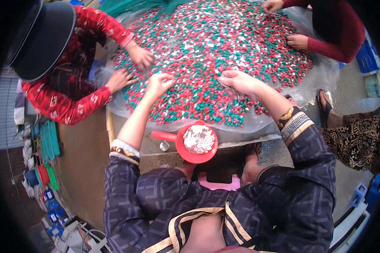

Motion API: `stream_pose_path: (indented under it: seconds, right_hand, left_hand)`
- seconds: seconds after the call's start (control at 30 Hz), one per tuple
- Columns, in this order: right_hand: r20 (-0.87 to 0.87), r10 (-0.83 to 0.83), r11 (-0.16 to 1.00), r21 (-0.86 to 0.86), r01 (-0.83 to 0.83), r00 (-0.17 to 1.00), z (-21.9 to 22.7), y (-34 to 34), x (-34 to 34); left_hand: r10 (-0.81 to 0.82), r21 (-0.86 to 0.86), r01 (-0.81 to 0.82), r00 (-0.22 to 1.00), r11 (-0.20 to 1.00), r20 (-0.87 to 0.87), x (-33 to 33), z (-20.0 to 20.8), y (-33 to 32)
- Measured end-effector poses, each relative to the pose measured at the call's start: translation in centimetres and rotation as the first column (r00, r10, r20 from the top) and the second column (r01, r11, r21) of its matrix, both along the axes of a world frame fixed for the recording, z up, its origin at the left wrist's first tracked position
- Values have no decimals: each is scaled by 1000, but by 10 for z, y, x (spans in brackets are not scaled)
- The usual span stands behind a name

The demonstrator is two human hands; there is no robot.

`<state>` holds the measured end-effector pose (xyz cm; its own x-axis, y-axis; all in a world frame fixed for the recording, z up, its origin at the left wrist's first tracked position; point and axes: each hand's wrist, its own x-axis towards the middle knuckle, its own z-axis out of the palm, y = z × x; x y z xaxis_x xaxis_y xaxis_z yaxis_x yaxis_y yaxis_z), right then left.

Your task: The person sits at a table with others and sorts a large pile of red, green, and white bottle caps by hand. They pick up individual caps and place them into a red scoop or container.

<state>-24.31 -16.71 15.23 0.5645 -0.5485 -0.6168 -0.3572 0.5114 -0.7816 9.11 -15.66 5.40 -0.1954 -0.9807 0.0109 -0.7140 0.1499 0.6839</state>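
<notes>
A wide layer of small red, green and white pieces [190, 63] covers a clear plastic sheet [264, 124] in front of me. Over its near left part is my left hand [159, 85], fingers curled together; whatever they hold, if anything, is too small to name. My right hand [242, 85] hovers over the near middle with its fingers bent inward in a pinch, and their contents cannot be made out. Between my knees and the layer stands a red pan [197, 158] with its handle pointing left. Thin white bits [199, 139] are heaped inside it.
On the left, a person in a black hat [44, 40] and red patterned sleeves has both hands [131, 67] at the pieces. Another person's hand [298, 41], dark red sleeve, works at right. A pink stool [219, 182] is beneath me. A small whitish object [164, 146] lies beside the pan.
</notes>
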Motion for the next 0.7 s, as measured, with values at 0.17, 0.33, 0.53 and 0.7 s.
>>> stream_pose_path:
  seconds: [0.17, 0.33, 0.53, 0.7]
  right_hand:
    - [-197, 144, 986, -58, -159, 970, -31, 61, 42]
    - [-294, 227, 951, -139, -276, 929, -66, 114, 83]
    - [-283, 298, 937, -96, -336, 912, -55, 111, 74]
    - [-260, 246, 944, -154, -291, 934, -23, 102, 54]
  left_hand:
    - [15, 297, 22, 992, 955, -124, -25, 33, 9]
    - [-321, 454, 318, 944, 832, -72, -50, 63, 63]
    - [-566, 657, 409, 823, 633, 33, -77, 93, 119]
    - [-557, 537, 511, 826, 671, -90, -60, 88, 120]
